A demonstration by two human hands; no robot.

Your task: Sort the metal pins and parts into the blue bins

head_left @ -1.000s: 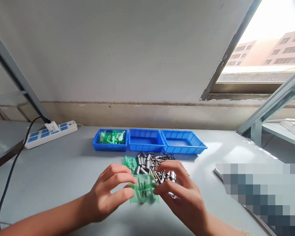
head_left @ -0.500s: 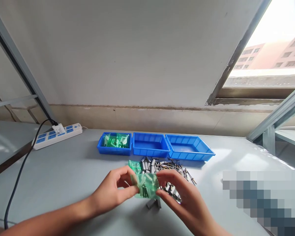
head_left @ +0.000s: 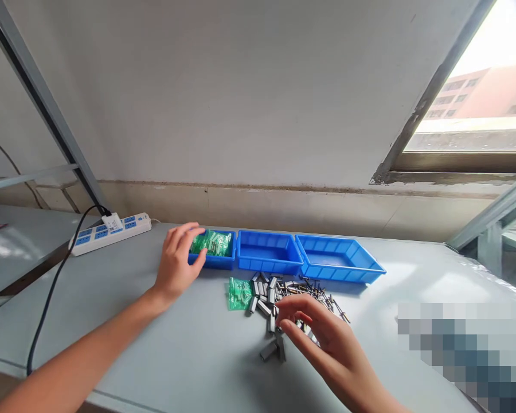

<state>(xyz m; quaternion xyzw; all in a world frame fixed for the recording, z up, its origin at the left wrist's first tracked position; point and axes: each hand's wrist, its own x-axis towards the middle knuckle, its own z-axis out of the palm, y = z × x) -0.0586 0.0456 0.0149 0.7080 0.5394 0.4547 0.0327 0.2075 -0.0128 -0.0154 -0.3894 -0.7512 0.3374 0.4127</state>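
My left hand (head_left: pixel 180 258) is at the left blue bin, its fingers apart over the bin's left side. Green bags (head_left: pixel 217 244) lie inside that bin, partly covered by the fingers. My right hand (head_left: pixel 322 338) hovers over the heap of metal parts with thumb and fingers apart, nothing between them. Beneath and behind it are short grey metal pieces (head_left: pixel 264 308) and thin metal pins (head_left: pixel 324 295). Another green bag (head_left: pixel 239 294) lies flat on the table, left of the heap. Two larger grey blocks (head_left: pixel 275 349) sit nearer to me.
The middle blue bin (head_left: pixel 269 265) and right blue bin (head_left: pixel 339 275) stand in a row beside the left one. A white power strip (head_left: pixel 112 234) with a black cable (head_left: pixel 47 310) is at the left. A wall rises behind.
My left hand has moved up and left to the left bin, and the green bag that was between both hands is out of them. My right hand has stayed near the heap.
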